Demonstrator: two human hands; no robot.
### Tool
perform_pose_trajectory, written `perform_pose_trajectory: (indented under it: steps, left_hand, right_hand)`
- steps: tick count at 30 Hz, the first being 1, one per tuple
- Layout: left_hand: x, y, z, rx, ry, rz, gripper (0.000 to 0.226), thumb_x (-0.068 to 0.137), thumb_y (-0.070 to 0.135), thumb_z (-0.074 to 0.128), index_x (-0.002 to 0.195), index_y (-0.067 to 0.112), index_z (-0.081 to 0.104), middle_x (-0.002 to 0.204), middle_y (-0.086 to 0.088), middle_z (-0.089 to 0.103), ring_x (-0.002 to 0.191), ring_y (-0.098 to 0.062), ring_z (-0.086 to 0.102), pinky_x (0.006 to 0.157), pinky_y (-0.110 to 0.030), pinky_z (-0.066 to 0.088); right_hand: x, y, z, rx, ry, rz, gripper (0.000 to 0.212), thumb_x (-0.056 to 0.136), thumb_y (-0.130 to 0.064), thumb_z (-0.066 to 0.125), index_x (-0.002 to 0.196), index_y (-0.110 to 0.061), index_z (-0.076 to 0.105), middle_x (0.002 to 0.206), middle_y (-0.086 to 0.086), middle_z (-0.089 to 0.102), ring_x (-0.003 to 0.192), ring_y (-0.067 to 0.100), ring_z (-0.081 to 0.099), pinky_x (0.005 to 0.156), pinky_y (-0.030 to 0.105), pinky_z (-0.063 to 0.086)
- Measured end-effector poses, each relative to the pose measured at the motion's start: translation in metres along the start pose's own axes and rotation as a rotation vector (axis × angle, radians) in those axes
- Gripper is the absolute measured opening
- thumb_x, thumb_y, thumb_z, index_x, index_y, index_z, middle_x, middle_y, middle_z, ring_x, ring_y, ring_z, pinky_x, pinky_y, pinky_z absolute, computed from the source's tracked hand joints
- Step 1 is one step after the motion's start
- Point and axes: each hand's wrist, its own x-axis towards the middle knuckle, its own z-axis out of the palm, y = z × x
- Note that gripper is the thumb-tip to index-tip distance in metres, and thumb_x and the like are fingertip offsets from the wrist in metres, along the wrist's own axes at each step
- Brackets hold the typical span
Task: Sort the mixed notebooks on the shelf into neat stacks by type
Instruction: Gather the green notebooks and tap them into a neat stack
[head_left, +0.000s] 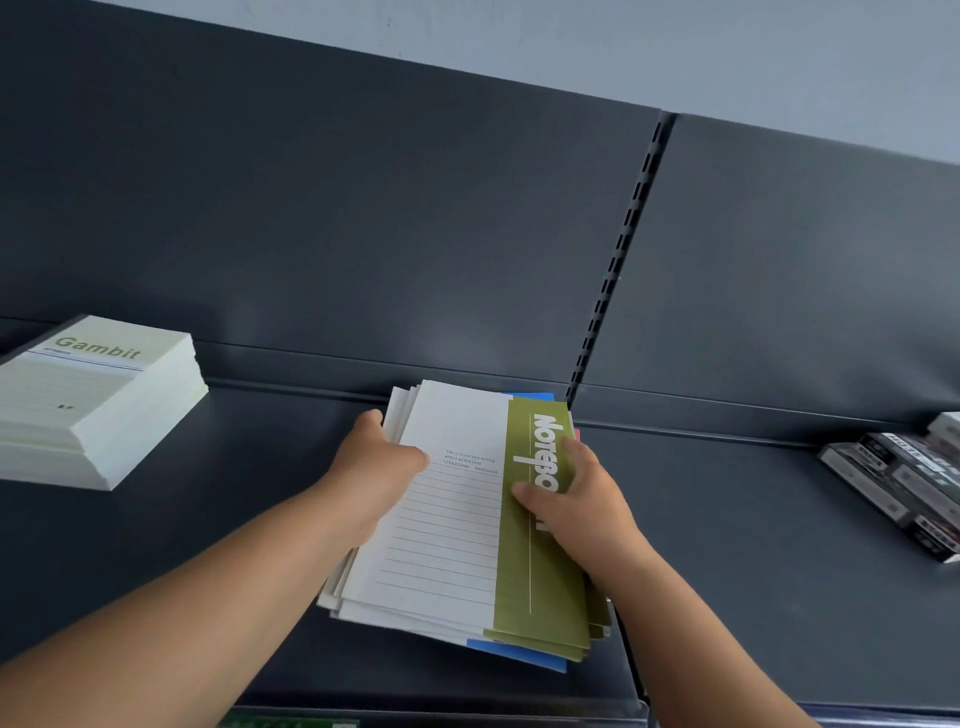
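A loose pile of notebooks (457, 540) lies on the dark shelf (260, 519). The top one is white and lined with an olive-green band reading "Notebook". A blue cover edge (519, 652) shows lower in the pile. My left hand (379, 462) grips the pile's left edge, thumb on the top cover. My right hand (566, 499) holds the right edge, with its thumb pressed on the green band.
A neat stack of pale green "Gambit" notebooks (98, 400) sits at the shelf's left. Black-and-white boxes (904, 483) lie at the far right. A slotted upright (613, 260) divides the dark back panel. The shelf's front edge runs just below the pile.
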Motion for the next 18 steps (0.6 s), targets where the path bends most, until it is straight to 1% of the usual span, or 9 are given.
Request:
perform_pose_trajectory:
  steps: [2,4,8,10,12,13,15,17,18]
  left_hand:
    - [0.001,0.0,-0.004,-0.003,-0.006,-0.017,0.08,0.089,0.012,0.061,0.153,0.018,0.014,0.152,-0.003,0.031,0.135,-0.025,0.036,0.095,-0.035,0.033]
    - [0.002,0.0,-0.005,0.003,-0.017,-0.026,0.082,0.088,0.012,0.063,0.153,0.017,0.013,0.153,-0.004,0.031,0.135,-0.026,0.036,0.101,-0.038,0.034]
    - [0.003,-0.003,-0.004,0.028,-0.026,-0.017,0.085,0.086,0.011,0.063,0.153,0.02,0.012,0.151,-0.003,0.034,0.133,-0.026,0.039,0.102,-0.04,0.038]
    - [0.004,-0.004,-0.004,0.017,-0.027,-0.013,0.085,0.086,0.01,0.062,0.153,0.021,0.011,0.151,-0.002,0.034,0.133,-0.026,0.039,0.101,-0.039,0.038]
    - [0.004,-0.003,-0.004,-0.005,-0.025,-0.01,0.086,0.086,0.009,0.061,0.154,0.023,0.009,0.152,-0.001,0.034,0.134,-0.025,0.038,0.102,-0.039,0.036]
    - [0.005,-0.003,-0.004,-0.015,-0.022,-0.007,0.086,0.086,0.009,0.061,0.154,0.024,0.009,0.152,-0.001,0.034,0.135,-0.025,0.038,0.102,-0.04,0.036]
    - [0.005,-0.003,-0.004,-0.026,-0.012,-0.001,0.087,0.086,0.007,0.059,0.154,0.025,0.008,0.152,0.0,0.035,0.134,-0.025,0.039,0.101,-0.039,0.036]
    - [0.004,-0.005,-0.005,-0.032,-0.002,0.007,0.087,0.085,0.004,0.057,0.153,0.027,0.009,0.152,0.001,0.035,0.134,-0.025,0.039,0.099,-0.038,0.036]
    - [0.003,-0.005,-0.005,-0.037,0.003,0.007,0.087,0.084,0.002,0.056,0.153,0.029,0.009,0.152,0.001,0.035,0.134,-0.025,0.04,0.1,-0.039,0.037]
  right_hand:
    - [0.0,-0.003,-0.001,0.027,-0.007,0.008,0.067,0.085,-0.04,0.07,0.142,-0.032,0.035,0.121,-0.008,0.049,0.105,0.015,0.056,0.086,0.035,0.052]
    - [-0.001,-0.006,0.0,0.042,-0.015,0.015,0.065,0.085,-0.039,0.07,0.14,-0.031,0.037,0.12,-0.007,0.049,0.102,0.016,0.056,0.083,0.035,0.053]
    - [-0.002,-0.005,0.002,0.025,-0.012,0.022,0.075,0.083,-0.042,0.072,0.145,-0.034,0.031,0.133,-0.005,0.05,0.111,0.018,0.057,0.092,0.043,0.054]
    - [-0.001,-0.004,0.002,0.024,-0.007,0.018,0.077,0.083,-0.041,0.072,0.147,-0.034,0.029,0.134,-0.005,0.05,0.112,0.018,0.057,0.093,0.044,0.053]
    - [0.0,-0.004,0.0,0.062,-0.005,0.023,0.076,0.083,-0.038,0.072,0.147,-0.034,0.03,0.128,-0.008,0.054,0.108,0.016,0.06,0.09,0.041,0.055]
    - [0.002,-0.003,-0.001,0.113,-0.004,0.034,0.074,0.083,-0.035,0.073,0.145,-0.033,0.032,0.12,-0.011,0.058,0.103,0.015,0.062,0.086,0.04,0.056]
    - [0.006,-0.001,-0.004,0.27,-0.004,0.087,0.061,0.083,-0.027,0.075,0.134,-0.031,0.043,0.105,-0.011,0.065,0.092,0.016,0.068,0.079,0.04,0.058]
    - [0.008,0.0,-0.005,0.387,-0.008,0.144,0.045,0.082,-0.02,0.076,0.116,-0.031,0.049,0.1,-0.005,0.068,0.087,0.019,0.071,0.073,0.041,0.059]
    - [0.009,-0.001,-0.006,0.411,-0.007,0.163,0.041,0.082,-0.018,0.076,0.106,-0.033,0.047,0.099,-0.003,0.069,0.085,0.02,0.071,0.068,0.039,0.059]
